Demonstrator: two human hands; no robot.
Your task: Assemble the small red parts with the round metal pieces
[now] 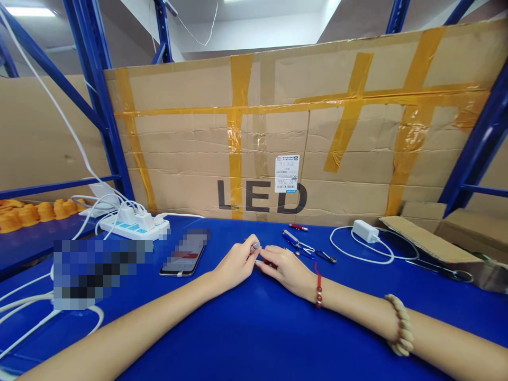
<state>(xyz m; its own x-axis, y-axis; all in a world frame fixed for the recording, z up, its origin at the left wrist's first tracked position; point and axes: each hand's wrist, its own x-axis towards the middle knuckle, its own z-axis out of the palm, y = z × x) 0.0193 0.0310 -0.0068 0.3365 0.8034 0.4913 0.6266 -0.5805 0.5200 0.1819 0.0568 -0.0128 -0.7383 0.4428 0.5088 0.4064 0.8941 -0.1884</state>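
Note:
My left hand [237,264] is closed round a small rod-like thing with a grey, metallic-looking round end [255,246], which pokes out by the thumb. Most of that thing is hidden in the fist. Right beside it is my right hand [289,269], its fingers bent and drawn together, fingertips meeting the left hand. What those fingers grip, if anything, is hidden under them. Just beyond the right hand lie a blue-handled tool [291,238], metal rings [307,248], a black clip-like piece [326,257] and a small red stick-shaped item [298,227].
A phone [184,256] lies left of my hands, near a white power strip [137,227] with plugs and cables. At right are a white charger [365,232] with its cord, scissors [456,275] and an open carton [432,241]. A tall cardboard sheet [190,153] stands behind the blue surface.

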